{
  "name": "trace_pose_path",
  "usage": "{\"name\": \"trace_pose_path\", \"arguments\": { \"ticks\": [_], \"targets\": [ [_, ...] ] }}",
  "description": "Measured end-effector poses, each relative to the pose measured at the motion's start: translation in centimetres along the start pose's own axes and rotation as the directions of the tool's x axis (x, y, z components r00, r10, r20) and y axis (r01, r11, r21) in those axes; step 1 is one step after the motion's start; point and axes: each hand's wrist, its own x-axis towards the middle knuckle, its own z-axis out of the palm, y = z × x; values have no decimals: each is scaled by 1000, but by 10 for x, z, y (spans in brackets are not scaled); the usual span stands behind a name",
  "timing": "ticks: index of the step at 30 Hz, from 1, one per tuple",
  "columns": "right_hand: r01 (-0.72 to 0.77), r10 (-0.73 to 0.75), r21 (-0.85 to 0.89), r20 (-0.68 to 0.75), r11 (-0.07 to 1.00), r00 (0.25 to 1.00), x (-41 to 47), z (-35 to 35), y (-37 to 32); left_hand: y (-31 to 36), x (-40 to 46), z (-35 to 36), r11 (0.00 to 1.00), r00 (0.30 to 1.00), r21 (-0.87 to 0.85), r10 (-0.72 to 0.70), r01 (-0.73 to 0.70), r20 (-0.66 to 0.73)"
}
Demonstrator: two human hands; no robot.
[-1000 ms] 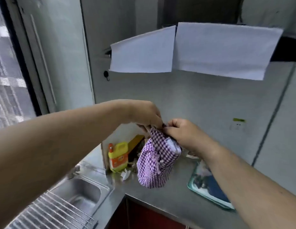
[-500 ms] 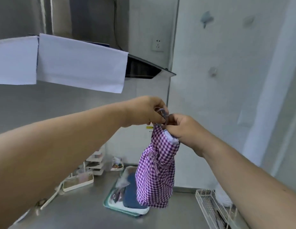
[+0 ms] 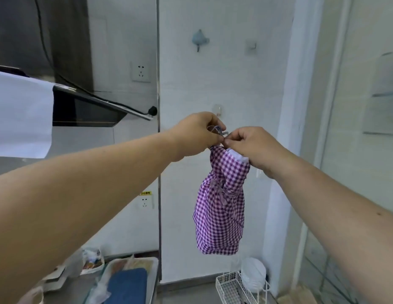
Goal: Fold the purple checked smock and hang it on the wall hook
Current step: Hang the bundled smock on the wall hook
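White wall fills the background, with a narrow metal strip running down it beside the smock. That purple checked smock, folded into a compact bundle, hangs in the air in front of the wall, well above the counter and free of it. Its lower edge is just above a white wire basket that stands below and slightly to the right. A white band of fabric shows at the smock's top corner, under the right hand.

Both hands meet at the top of the smock. The left hand is closed, its fingers pinching thin strings that come off the smock's top edge. The right hand is also closed, thumb and forefinger pinched on the same strings while the palm rests against the upper corner of the cloth. The two hands touch at the fingertips.

Directly above the left hand's knuckles a small clear hook sits on the wall, close to the strings but not yet carrying them. Higher above the smock are a blue hook and, to its right, a small square white hook. Left of the smock, past the metal strip, a wall socket sits high up, with the slanted range hood and a hanging white sheet further left. Below and to the left of the smock, a tray with a blue item lies on the counter.
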Motion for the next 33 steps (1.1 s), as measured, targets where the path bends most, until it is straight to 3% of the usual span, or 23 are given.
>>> {"name": "trace_pose_path", "arguments": {
  "ticks": [8,15,23,28,33],
  "targets": [
    [23,-25,-24,-80,999,997,85,-36,15,3,86,15,996,990,12,87,-86,-107],
    [118,-125,-137,-40,984,991,180,-50,33,-15,171,24,995,966,68,91,-76,-243],
    [242,-232,-352,71,904,970,256,-33,61,-63,237,42,965,929,262,118,-23,-351],
    [268,-255,-362,82,893,963,283,-21,68,-87,255,44,953,895,304,149,-16,-421],
    [256,-251,-378,65,890,966,297,-16,73,-96,271,44,947,903,320,142,-5,-406]
  ]
}}
